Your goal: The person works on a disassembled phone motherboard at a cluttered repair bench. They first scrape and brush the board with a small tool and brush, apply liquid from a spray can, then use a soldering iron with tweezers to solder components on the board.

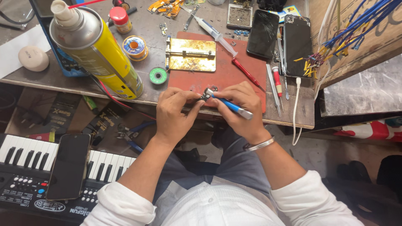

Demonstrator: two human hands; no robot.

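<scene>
My left hand (173,112) pinches a small dark electronic part (204,96) at the near edge of the workbench. My right hand (241,109) grips a blue-handled tool (229,104) whose tip touches that part. Both hands meet over the front edge of a red mat (226,77). A brass-coloured board holder (191,55) lies on the mat just beyond the hands. A metal bangle (258,145) circles my right wrist.
A tall yellow spray can (98,48) stands at left, with solder spools (135,47) beside it. Red screwdrivers (247,73), tweezers, a syringe (213,32) and two phones (297,44) lie at right. A keyboard with a phone (69,165) on it sits lower left. Blue wires (351,25) hang upper right.
</scene>
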